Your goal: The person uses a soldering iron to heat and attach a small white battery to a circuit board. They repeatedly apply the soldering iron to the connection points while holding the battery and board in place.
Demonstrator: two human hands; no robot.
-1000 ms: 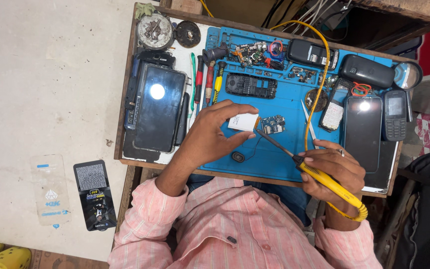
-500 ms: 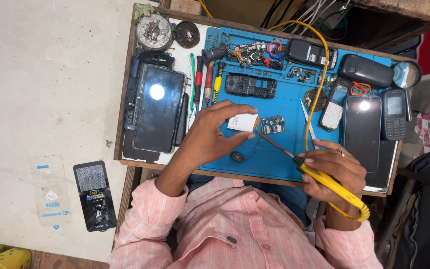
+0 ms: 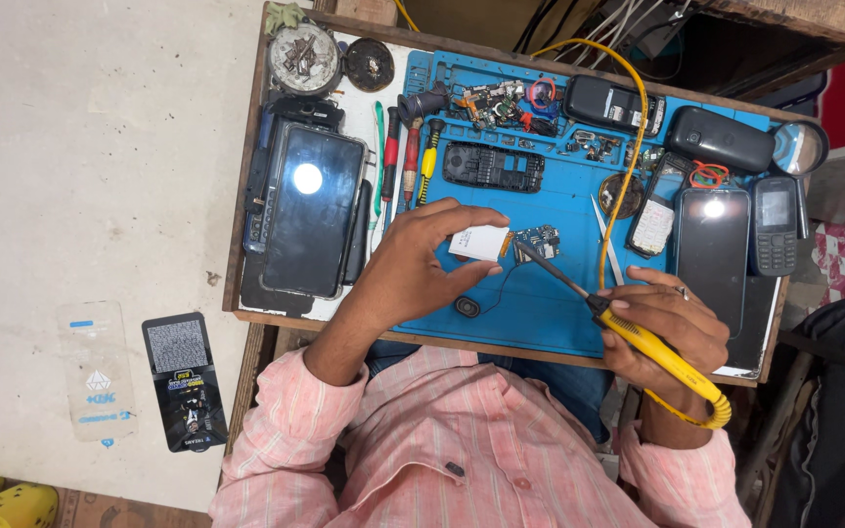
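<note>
My left hand (image 3: 418,264) pinches a small white display module (image 3: 478,242) joined to a little circuit board (image 3: 537,241) on the blue work mat (image 3: 559,313). A small round speaker part (image 3: 467,307) lies just below my left thumb, tied by thin wires. My right hand (image 3: 665,328) grips a yellow-handled soldering iron (image 3: 652,344); its dark tip reaches up-left and meets the circuit board's left edge. The iron's yellow cord (image 3: 628,147) loops up across the mat.
A large dark phone (image 3: 310,210) lies at the left of the wooden tray, screwdrivers (image 3: 411,161) beside it. A keypad frame (image 3: 493,167), tweezers (image 3: 604,240) and several phones (image 3: 711,244) sit on the right. A black packet (image 3: 184,381) lies on the floor.
Hardly anything differs: both hands stay in place, and the iron's tip keeps touching the small circuit board.
</note>
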